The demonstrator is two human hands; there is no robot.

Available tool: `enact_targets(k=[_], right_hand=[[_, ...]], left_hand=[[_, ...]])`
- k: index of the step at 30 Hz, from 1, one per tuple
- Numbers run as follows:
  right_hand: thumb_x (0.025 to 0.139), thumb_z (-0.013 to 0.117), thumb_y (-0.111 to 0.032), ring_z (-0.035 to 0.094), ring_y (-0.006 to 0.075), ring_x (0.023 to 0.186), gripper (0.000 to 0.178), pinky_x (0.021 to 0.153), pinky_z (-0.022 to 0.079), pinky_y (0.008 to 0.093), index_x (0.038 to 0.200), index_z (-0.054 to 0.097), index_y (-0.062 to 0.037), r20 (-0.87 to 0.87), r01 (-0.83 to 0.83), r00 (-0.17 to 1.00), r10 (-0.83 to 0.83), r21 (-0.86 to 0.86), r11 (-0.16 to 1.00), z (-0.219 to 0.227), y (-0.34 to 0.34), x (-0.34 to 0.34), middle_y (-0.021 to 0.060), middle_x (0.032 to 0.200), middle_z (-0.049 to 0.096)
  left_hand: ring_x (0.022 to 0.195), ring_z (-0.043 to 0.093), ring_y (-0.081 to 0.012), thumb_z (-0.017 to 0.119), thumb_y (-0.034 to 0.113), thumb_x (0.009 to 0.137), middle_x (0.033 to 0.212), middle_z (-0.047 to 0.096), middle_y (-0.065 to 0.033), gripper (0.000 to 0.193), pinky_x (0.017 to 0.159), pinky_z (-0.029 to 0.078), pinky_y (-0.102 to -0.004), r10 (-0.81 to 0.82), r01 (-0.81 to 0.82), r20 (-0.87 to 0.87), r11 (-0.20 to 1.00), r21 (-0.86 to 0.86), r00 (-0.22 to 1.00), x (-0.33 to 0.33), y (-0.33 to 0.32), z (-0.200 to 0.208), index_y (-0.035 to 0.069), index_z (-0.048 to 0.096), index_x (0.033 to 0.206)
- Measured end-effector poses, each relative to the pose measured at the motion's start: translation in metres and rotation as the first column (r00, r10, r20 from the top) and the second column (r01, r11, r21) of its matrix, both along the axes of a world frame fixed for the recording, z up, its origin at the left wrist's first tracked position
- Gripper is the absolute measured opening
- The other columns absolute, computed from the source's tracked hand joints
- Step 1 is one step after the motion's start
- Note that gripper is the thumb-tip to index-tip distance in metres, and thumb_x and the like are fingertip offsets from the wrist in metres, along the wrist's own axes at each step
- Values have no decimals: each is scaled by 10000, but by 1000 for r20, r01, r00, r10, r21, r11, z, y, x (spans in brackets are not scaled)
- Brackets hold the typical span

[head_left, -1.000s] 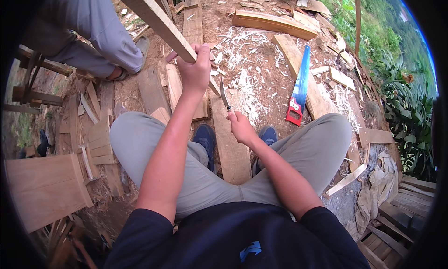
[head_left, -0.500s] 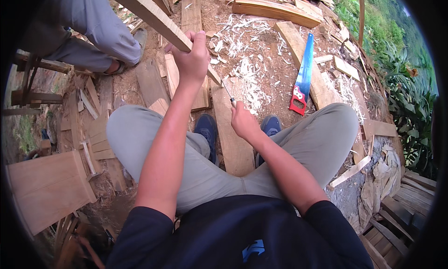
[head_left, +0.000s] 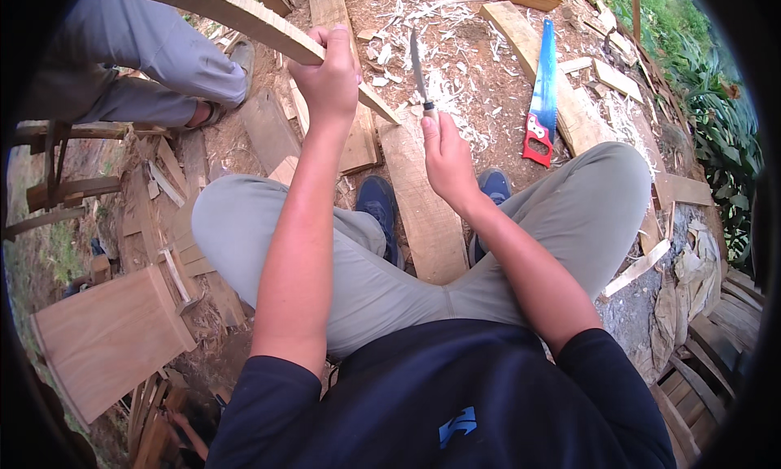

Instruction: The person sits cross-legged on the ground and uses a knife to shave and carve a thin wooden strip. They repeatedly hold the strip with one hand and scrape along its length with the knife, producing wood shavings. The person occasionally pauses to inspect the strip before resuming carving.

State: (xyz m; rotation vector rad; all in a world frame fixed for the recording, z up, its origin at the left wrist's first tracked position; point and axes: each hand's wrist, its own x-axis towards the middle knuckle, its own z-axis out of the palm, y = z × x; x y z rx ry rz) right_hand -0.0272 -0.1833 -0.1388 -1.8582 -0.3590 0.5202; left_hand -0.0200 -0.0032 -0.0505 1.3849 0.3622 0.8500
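Observation:
My left hand (head_left: 329, 80) is closed round a long, squared wooden stick (head_left: 259, 26), which slants from the upper left down toward the middle. Its lower end meets a flat plank (head_left: 419, 196) that lies between my feet. In my right hand (head_left: 449, 156) is a knife (head_left: 420, 74), gripped by its pale handle with the thumb along it. The blade points up and away from me, apart from the stick. Pale wood shavings (head_left: 455, 91) lie on the ground beyond the knife.
A handsaw (head_left: 543, 95) with a blue blade and red handle leans by a board (head_left: 561, 87) at the right. Another person's legs (head_left: 167, 62) stand at the upper left. A wooden panel (head_left: 114, 331) is at the lower left, and a crumpled cloth (head_left: 687, 286) at the right.
The knife has come away from the stick's lower end, moving right and tilting upright in my right hand. My left hand still holds the stick. The whole view has shifted slightly.

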Motion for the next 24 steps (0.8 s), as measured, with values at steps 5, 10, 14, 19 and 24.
enact_targets(k=[5,10,14,19,24], right_hand=[[1063,392,-313,649,463,754,315,691,494,549,1130,420,-7,114,-193,959,259,-405,894,-24,-12,-14,294,771,629],[1054,382,-364,632,515,769,386,711,484,591,1109,455,11,5,-280,948,318,-461,842,-61,-19,-22,349,886,644],[1057,370,-410,596,334,591,443,582,480,460,1051,531,3,-391,-235,910,140,-208,949,-65,-13,-9,237,738,597],[1073,369,-403,498,170,548,428,505,397,364,1016,553,-20,79,148,986,-146,-14,989,-20,-1,3,85,647,505],[1059,403,-212,630,484,737,244,632,456,559,1208,383,-19,227,175,961,-159,-51,983,-20,-2,-15,270,779,632]], left_hand=[[397,430,-79,580,123,959,514,477,-7,293,394,340,-260,-63,63,2,997,34,998,5,-7,-3,79,456,698],[397,427,-76,572,102,958,510,462,-2,310,388,339,-259,-26,27,-20,998,52,999,5,-8,2,78,448,675],[389,414,-91,568,94,959,502,425,5,320,390,343,-268,-40,40,-15,999,26,999,3,-4,2,84,432,670],[390,389,-110,548,84,967,494,357,10,338,402,344,-284,-9,9,-50,1000,0,999,-1,-2,3,97,399,664],[375,417,-91,577,102,948,485,428,2,324,371,330,-264,-93,93,20,996,4,995,1,-2,0,85,438,656]])
